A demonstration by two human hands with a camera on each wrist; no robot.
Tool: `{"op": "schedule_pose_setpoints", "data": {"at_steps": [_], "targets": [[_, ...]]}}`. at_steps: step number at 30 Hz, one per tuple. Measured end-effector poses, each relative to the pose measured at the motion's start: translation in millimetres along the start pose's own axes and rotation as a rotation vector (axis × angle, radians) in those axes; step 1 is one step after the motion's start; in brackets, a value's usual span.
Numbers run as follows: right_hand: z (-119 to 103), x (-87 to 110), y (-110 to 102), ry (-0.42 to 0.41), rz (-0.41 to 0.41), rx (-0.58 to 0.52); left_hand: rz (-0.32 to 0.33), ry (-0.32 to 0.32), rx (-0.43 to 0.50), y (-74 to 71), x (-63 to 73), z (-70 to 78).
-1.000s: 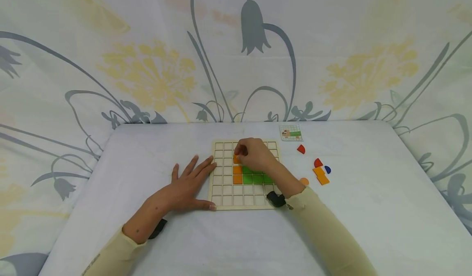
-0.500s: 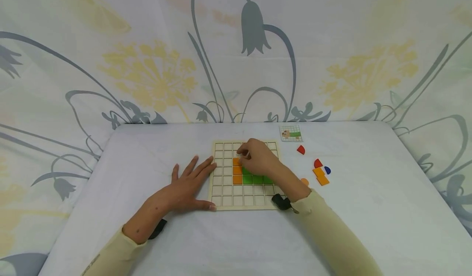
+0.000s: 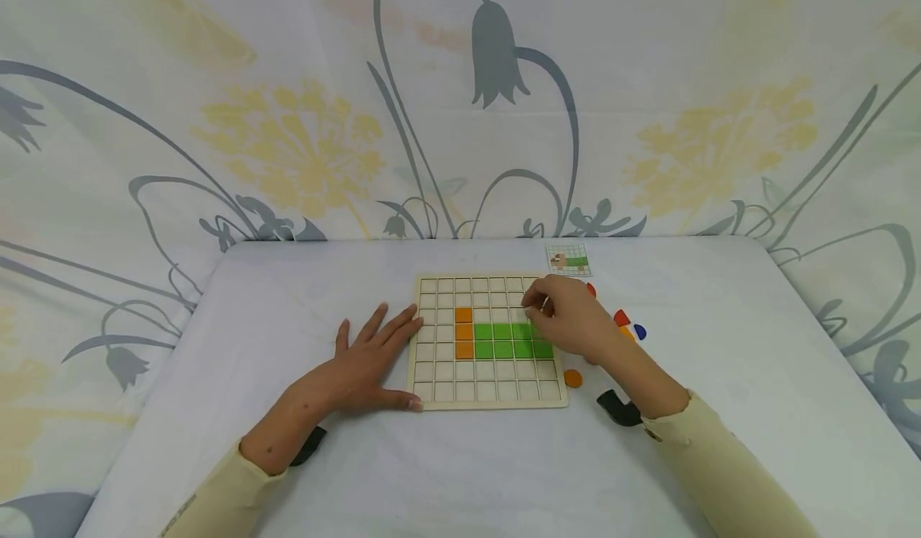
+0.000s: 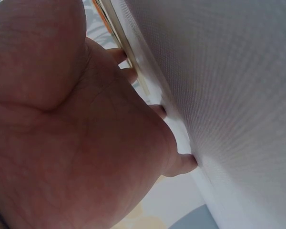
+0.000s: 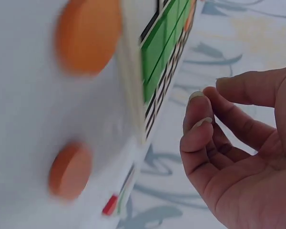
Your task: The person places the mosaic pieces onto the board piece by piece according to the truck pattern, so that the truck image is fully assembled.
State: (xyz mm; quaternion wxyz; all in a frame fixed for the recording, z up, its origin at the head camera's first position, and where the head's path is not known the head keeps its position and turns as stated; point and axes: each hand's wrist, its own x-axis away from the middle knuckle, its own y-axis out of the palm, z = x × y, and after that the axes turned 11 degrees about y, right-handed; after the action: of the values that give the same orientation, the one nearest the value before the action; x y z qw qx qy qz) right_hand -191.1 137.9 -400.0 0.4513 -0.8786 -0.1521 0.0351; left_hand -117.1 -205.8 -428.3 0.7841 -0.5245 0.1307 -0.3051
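Observation:
A wooden grid board (image 3: 485,404) lies on the white cloth. Three orange squares (image 3: 464,332) form a column in its cells, beside a block of green squares (image 3: 512,341). My left hand (image 3: 363,370) is spread flat at the board's left side, thumb on the lower corner and fingertips at the edge. Over the board's right side hovers my right hand (image 3: 576,318), fingers loosely bent. The right wrist view shows this hand (image 5: 243,133) with a gap between thumb and index finger and nothing held. Orange discs (image 5: 70,171) lie below it.
An orange disc (image 3: 572,378) lies by the board's right edge. Further right are a red piece (image 3: 622,317) and a blue half-circle (image 3: 639,332), with orange pieces partly behind the right wrist. A small picture card (image 3: 568,260) lies behind the board.
The right hand has let go of the top orange square, now in its cell, and moved right across the board, uncovering the green squares. The left hand has stayed put.

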Motion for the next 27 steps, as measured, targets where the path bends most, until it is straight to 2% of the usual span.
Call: {"op": "schedule_pose_setpoints", "data": {"at_steps": [5, 11, 16, 20, 23, 27], "targets": [[27.9, 15.6, -21.3, 0.05, 0.048, 0.035, -0.014, -0.009, -0.006, -0.7, -0.9, 0.0], [60.1, 31.3, -41.3, 0.129, 0.069, 0.058, -0.012, -0.007, -0.013, -0.3, -0.8, 0.4], [79.5, 37.1, -53.5, 0.167, 0.044, 0.084, -0.009, -0.006, -0.018, 0.6, -0.6, -0.1], [91.6, 38.9, -59.6, 0.194, -0.014, 0.106, -0.01, -0.009, -0.02, 0.8, -0.6, -0.2], [97.0, 39.2, -60.5, 0.206, -0.044, 0.122, -0.01, -0.009, -0.023, 0.8, -0.5, 0.0], [97.5, 39.6, -57.8, 0.21, -0.039, 0.133, -0.009, -0.007, -0.023, 1.0, -0.7, -0.3]]}}
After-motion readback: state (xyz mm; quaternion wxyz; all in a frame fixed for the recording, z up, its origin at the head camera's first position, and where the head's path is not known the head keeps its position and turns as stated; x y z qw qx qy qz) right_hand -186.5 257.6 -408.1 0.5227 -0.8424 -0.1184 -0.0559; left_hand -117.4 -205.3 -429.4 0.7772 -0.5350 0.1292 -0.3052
